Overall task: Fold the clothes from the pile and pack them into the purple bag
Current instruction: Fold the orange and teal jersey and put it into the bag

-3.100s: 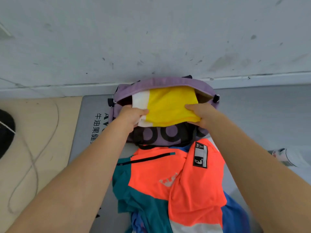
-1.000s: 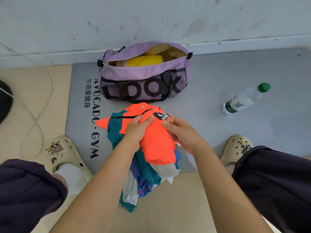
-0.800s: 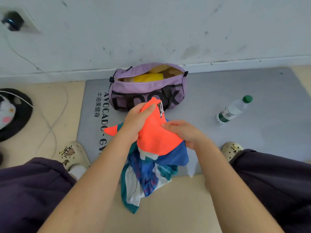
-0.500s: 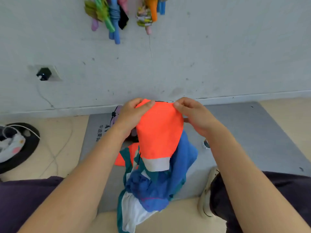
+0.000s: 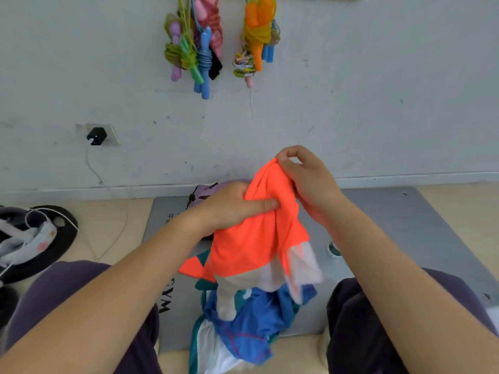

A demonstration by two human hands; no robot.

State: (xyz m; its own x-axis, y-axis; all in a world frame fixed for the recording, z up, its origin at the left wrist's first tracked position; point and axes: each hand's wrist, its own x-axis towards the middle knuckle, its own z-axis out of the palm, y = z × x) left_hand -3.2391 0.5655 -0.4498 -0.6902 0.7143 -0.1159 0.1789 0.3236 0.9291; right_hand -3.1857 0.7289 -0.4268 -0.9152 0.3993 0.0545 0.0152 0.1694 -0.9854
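**Operator:** Head view, nearest first: I have two dark purple trouser legs at the bottom corners, and both bare forearms reach forward between them.

**Colleague:** What hangs between the knees?

**Operator:** The bundle of clothes: blue, white and teal cloth trailing down over the near edge of the grey mat, onto the pale floor. It hangs from an orange garment held up in front of me.

**Colleague:** And the hands?

**Operator:** My left hand grips the orange cloth from the left, fingers curled behind it and the thumb laid flat across its front. My right hand pinches the top edge of the same garment between thumb and fingertips; it sits a little higher than the left. Both hands are closed on that one piece.

**Colleague:** Where's the bag?

**Operator:** The purple bag stands on the far part of the mat against the wall, mostly hidden behind my left hand and the orange cloth. I only see its left end with a black clip. Whether it is unzipped I cannot tell.

**Colleague:** Anything beyond?

**Operator:** Black lettering on the mat, partly covered. A dark round object with pale fabric on it lies on the floor at left. On the wall, a black plug in a socket with a thin cable hanging down, and higher up, bunches of coloured skipping ropes.
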